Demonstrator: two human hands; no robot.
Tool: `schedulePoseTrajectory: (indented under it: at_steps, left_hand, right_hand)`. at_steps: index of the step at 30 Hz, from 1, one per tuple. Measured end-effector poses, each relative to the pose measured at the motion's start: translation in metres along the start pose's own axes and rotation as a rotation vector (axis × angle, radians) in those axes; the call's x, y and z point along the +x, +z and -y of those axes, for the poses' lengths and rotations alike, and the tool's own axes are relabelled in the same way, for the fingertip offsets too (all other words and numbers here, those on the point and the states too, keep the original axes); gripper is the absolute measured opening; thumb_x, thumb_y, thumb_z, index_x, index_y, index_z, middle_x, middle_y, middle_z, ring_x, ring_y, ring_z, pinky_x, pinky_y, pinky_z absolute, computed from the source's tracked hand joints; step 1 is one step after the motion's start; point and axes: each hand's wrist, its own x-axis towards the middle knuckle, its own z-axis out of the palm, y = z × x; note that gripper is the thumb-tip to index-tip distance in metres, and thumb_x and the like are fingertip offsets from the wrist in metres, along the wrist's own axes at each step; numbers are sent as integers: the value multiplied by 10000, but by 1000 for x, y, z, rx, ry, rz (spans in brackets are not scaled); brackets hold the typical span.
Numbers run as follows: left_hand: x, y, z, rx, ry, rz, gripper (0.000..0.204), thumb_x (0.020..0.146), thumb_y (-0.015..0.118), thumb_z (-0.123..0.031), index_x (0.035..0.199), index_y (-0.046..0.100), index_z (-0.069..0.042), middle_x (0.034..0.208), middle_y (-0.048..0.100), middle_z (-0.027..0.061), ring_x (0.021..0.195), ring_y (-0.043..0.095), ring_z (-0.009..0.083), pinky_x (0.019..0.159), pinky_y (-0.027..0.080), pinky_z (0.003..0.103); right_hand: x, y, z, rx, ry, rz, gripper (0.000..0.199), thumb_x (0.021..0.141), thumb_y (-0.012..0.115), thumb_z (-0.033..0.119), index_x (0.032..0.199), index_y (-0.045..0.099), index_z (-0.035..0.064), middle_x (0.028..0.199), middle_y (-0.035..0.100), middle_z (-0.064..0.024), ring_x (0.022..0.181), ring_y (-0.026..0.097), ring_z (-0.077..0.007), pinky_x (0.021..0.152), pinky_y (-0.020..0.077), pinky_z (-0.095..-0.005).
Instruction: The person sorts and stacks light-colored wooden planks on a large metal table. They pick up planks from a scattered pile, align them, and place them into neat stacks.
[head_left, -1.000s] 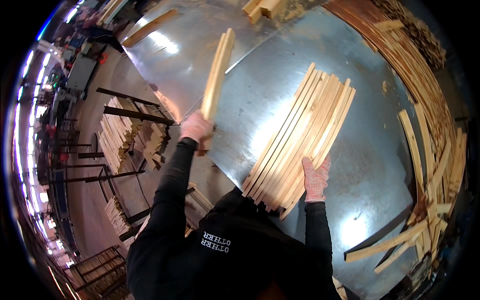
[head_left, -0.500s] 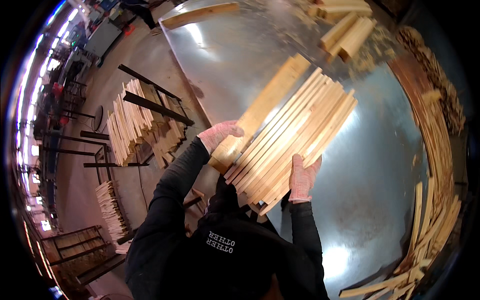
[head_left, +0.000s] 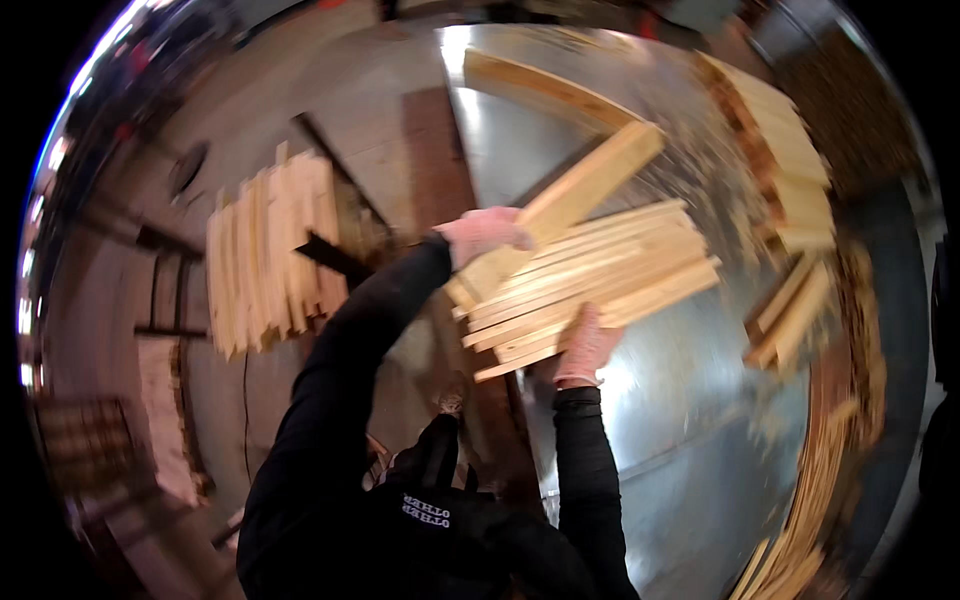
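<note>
Left hand (head_left: 482,232) grip closed on slat (head_left: 560,210); right hand (head_left: 585,345) flat under bundle (head_left: 590,290). Square ends, keep slat parallel above bundle.

I'm in a woodworking shop: a shiny sheet-metal worktable (head_left: 690,420), stacked pale wooden slats (head_left: 265,255), loose offcuts (head_left: 800,310) all around.
</note>
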Motion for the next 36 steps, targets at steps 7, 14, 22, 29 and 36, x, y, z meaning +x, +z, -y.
schedulePoseTrajectory:
  at_steps: [7, 14, 22, 29, 36]
  left_hand:
    - [-93, -80, -33, 404, -179, -333, 596, 769, 744, -347, 1287, 627, -78, 1095, 697, 92, 1004, 653, 222, 915, 514, 362]
    - [-345, -172, 97, -37, -40, -1097, 548, 852, 693, -85, 1377, 548, -36, 1122, 665, 54, 988, 623, 152, 839, 541, 306]
    - [-408, -311, 411, 494, -1042, -1447, 516, 889, 679, -422, 1305, 586, -131, 1207, 678, 201, 1106, 646, 380, 949, 503, 463]
    - [-322, -322, 522, 345, -806, -1433, 687, 987, 412, -670, 1268, 649, -89, 1256, 654, 230, 1227, 588, 391, 1030, 458, 462]
    - [-263, -258, 354, 635, -190, -1362, 545, 1011, 417, -515, 1231, 613, -56, 1238, 636, 218, 1158, 599, 390, 1000, 471, 507]
  right_hand:
    - [46, 113, 38, 165, -129, 223, 480, 942, 672, 280, 1214, 614, -112, 1153, 685, -146, 1006, 645, -257, 911, 522, -373]
    - [97, 181, 22, -645, -269, 244, 461, 986, 575, 355, 1238, 657, -22, 1083, 720, -212, 946, 688, -273, 813, 555, -384]
    - [156, 193, 4, -497, -232, 257, 399, 1073, 443, 182, 1394, 545, -33, 1348, 612, -103, 1155, 625, -236, 986, 517, -329]
    - [168, 188, 15, -194, -100, 367, 639, 1068, 386, 485, 1570, 357, 89, 1606, 365, -95, 1412, 431, -259, 1198, 319, -408]
    - [11, 62, 61, -1225, -503, 387, 248, 1028, 485, 249, 1044, 635, 52, 977, 650, -133, 816, 610, -327, 741, 530, -488]
